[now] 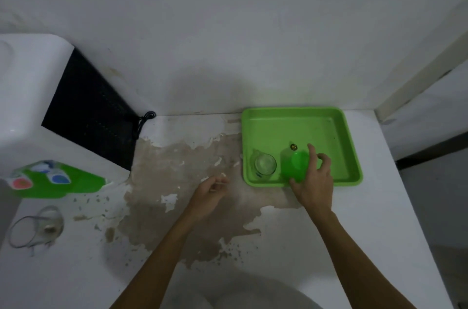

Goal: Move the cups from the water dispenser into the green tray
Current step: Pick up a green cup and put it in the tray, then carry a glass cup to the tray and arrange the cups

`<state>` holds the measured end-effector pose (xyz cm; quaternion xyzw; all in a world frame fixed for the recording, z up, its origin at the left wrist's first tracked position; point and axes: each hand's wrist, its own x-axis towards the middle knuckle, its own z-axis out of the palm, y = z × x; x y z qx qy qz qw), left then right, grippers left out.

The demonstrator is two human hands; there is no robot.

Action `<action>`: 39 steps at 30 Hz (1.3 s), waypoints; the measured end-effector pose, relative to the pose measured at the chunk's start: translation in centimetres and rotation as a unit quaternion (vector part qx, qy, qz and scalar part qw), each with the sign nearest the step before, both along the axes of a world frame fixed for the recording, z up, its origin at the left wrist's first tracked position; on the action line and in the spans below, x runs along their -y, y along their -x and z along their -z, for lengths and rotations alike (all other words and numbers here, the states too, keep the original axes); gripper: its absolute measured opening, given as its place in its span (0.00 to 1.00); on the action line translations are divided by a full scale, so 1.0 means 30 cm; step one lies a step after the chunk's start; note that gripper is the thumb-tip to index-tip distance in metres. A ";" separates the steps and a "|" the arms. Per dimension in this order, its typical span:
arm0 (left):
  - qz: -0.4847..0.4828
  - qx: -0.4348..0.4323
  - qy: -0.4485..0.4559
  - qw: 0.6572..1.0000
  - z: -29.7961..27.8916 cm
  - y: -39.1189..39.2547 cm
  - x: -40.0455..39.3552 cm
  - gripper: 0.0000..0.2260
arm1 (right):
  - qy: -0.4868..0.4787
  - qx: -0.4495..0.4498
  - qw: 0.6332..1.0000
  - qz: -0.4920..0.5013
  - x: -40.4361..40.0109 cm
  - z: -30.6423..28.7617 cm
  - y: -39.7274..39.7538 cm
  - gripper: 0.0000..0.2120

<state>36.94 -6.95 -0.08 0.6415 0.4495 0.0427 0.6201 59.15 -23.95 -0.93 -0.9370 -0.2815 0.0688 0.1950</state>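
Note:
A green tray point(329, 126) lies at the back right of the white counter. A clear glass cup point(265, 164) stands upright in its front left corner. Beside it, a green plastic cup point(295, 166) is in the tray at the front rim, with my right hand point(314, 179) wrapped around its right side. My left hand point(209, 192) hovers over the counter left of the tray, fingers loosely curled and holding nothing. The white water dispenser point(30, 95) stands at the left, its green tap panel point(55, 179) facing me. A clear glass cup point(38, 227) sits below the taps.
The counter point(379, 207) has a large patch of peeled brown surface in the middle. A black grille and a coiled black cord point(144, 118) sit behind the dispenser by the wall. The counter's right edge drops off past the tray.

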 end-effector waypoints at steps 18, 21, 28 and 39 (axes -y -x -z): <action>-0.262 0.037 -0.031 0.964 -0.012 0.759 -0.054 0.08 | -0.056 -0.246 0.927 -0.277 -0.420 -0.108 0.761 0.06; -0.316 0.025 -0.076 0.945 -0.012 0.974 -0.102 0.08 | -0.030 -0.270 0.902 -0.336 -0.552 -0.091 0.949 0.05; -0.385 -0.049 -0.203 0.899 -0.015 1.308 -0.276 0.13 | -0.012 -0.286 0.875 -0.392 -0.773 -0.053 1.269 0.06; -0.261 -0.156 -0.219 0.927 -0.005 1.341 -0.540 0.35 | -0.021 -0.291 0.889 -0.353 -0.886 -0.016 1.336 0.05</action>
